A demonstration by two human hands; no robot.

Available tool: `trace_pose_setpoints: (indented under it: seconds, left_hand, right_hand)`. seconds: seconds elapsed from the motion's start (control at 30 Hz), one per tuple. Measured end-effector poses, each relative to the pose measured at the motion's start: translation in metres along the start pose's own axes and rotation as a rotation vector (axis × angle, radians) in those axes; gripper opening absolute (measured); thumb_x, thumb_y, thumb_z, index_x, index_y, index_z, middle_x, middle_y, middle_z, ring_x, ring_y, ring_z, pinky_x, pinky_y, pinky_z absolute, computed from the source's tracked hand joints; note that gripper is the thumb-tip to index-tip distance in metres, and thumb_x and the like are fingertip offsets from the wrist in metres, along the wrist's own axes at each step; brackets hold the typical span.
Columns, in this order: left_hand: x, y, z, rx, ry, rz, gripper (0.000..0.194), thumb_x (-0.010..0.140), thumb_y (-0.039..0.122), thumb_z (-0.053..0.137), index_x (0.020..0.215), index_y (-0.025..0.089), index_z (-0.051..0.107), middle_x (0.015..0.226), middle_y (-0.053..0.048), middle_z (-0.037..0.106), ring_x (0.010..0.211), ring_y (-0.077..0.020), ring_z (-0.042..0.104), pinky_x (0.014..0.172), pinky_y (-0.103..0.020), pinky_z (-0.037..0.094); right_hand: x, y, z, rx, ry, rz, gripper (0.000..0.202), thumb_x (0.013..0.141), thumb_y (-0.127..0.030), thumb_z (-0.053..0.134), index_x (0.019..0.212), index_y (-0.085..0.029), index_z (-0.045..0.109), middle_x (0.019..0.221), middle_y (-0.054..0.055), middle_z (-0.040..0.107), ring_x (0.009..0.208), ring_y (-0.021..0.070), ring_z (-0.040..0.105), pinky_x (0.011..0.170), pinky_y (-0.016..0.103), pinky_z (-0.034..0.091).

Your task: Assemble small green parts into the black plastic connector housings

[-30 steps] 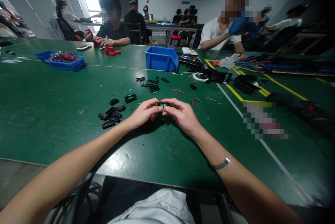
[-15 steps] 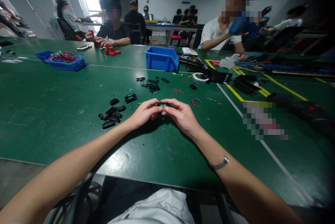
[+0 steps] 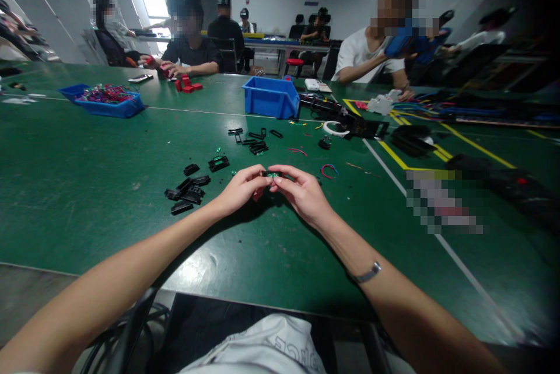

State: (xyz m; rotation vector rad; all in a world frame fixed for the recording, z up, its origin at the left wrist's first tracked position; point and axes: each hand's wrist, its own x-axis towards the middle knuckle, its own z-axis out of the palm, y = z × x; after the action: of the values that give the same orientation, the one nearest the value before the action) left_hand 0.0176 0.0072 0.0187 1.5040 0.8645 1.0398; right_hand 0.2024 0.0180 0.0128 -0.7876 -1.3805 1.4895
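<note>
Between my two hands, just above the table, is a small black plastic housing (image 3: pixel 272 174) with a green circuit board in it. My left hand (image 3: pixel 243 187) grips its left end, thumb in front and fingers behind. At the right end, my right hand (image 3: pixel 301 190) pinches it the same way. My fingers cover much of the part. Left of my hands lies a pile of black plastic housings (image 3: pixel 188 192), and another housing with a green board (image 3: pixel 219 163) sits above the pile. Farther off are several thin black frames (image 3: pixel 256 143).
A blue bin (image 3: pixel 270 98) stands beyond the frames. To the far left, a blue tray (image 3: pixel 126 108) holds tangled wires. Loose red and blue wires (image 3: pixel 328 171) lie right of my hands. Black equipment (image 3: pixel 363 126) and cables occupy the right. Two people (image 3: pixel 192 53) (image 3: pixel 363 59) work across the table.
My hands and the black housing stay almost in place. Across the table at the left, a person's hand holding a red piece has lowered slightly.
</note>
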Motion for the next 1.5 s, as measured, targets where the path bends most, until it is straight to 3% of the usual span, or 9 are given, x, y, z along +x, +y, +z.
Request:
trace_pose_setpoints:
  seconds: [0.27, 0.5, 0.6, 0.83, 1.03, 1.27, 1.5]
  left_hand:
    - [-0.0002, -0.0012, 0.0004, -0.018, 0.021, -0.015, 0.026, 0.091, 0.037, 0.061, 0.078, 0.017, 0.05, 0.06, 0.004, 0.051, 0.054, -0.0095, 0.048, 0.055, -0.023, 0.038]
    - [0.0019, -0.0055, -0.0018, 0.049, 0.079, 0.009, 0.033, 0.094, 0.042, 0.057, 0.075, 0.017, 0.05, 0.062, 0.004, 0.049, 0.054, -0.0096, 0.049, 0.054, -0.023, 0.038]
    - [0.0022, -0.0064, -0.0021, 0.064, 0.083, 0.009, 0.034, 0.094, 0.044, 0.057, 0.075, 0.017, 0.05, 0.062, 0.004, 0.049, 0.054, -0.0094, 0.048, 0.054, -0.023, 0.037]
    - [0.0006, -0.0055, -0.0028, 0.152, 0.056, 0.034, 0.038, 0.097, 0.047, 0.054, 0.076, 0.015, 0.056, 0.062, 0.003, 0.05, 0.056, -0.0097, 0.046, 0.057, -0.024, 0.036]
    - [-0.0012, -0.0038, -0.0016, 0.236, 0.079, 0.028, 0.037, 0.097, 0.046, 0.053, 0.075, 0.015, 0.057, 0.06, 0.003, 0.049, 0.056, -0.01, 0.045, 0.057, -0.023, 0.034]
    - [-0.0049, -0.0007, -0.0003, 0.457, 0.107, 0.124, 0.036, 0.098, 0.041, 0.051, 0.075, 0.015, 0.057, 0.065, 0.002, 0.051, 0.063, -0.0111, 0.046, 0.06, -0.023, 0.032]
    - [-0.0042, -0.0016, -0.0009, 0.474, 0.102, 0.128, 0.037, 0.099, 0.041, 0.05, 0.074, 0.015, 0.056, 0.065, 0.003, 0.05, 0.063, -0.0111, 0.045, 0.061, -0.024, 0.03]
  right_hand:
    - [-0.0006, -0.0069, 0.0045, 0.126, -0.006, 0.082, 0.036, 0.078, -0.026, 0.08, 0.113, -0.021, 0.074, 0.096, 0.004, 0.075, 0.081, 0.0159, 0.069, 0.085, 0.034, 0.055]
    - [0.0016, -0.0031, 0.0034, 0.133, 0.042, 0.064, 0.048, 0.075, -0.026, 0.083, 0.121, -0.023, 0.066, 0.113, 0.005, 0.069, 0.094, 0.0185, 0.071, 0.089, 0.036, 0.057]
    - [0.0022, -0.0034, 0.0036, 0.141, 0.068, 0.064, 0.051, 0.073, -0.028, 0.085, 0.119, -0.023, 0.062, 0.107, 0.004, 0.07, 0.089, 0.0181, 0.072, 0.087, 0.035, 0.058]
    - [0.0045, -0.0049, 0.0018, 0.112, 0.175, 0.059, 0.038, 0.07, -0.036, 0.088, 0.092, -0.02, 0.061, 0.081, 0.001, 0.071, 0.075, 0.0156, 0.072, 0.08, 0.031, 0.057]
    - [0.0049, -0.0036, -0.0002, 0.075, 0.181, 0.085, 0.037, 0.068, -0.036, 0.089, 0.091, -0.018, 0.068, 0.085, 0.002, 0.072, 0.078, 0.0165, 0.073, 0.082, 0.032, 0.057]
    - [0.0053, -0.0016, -0.0006, 0.11, 0.179, 0.139, 0.04, 0.063, -0.034, 0.093, 0.089, -0.018, 0.067, 0.084, 0.001, 0.072, 0.077, 0.0143, 0.072, 0.08, 0.029, 0.057]
    - [0.0052, -0.0017, -0.0001, 0.108, 0.179, 0.152, 0.04, 0.063, -0.034, 0.093, 0.086, -0.018, 0.065, 0.084, 0.0, 0.07, 0.074, 0.014, 0.071, 0.077, 0.029, 0.058]
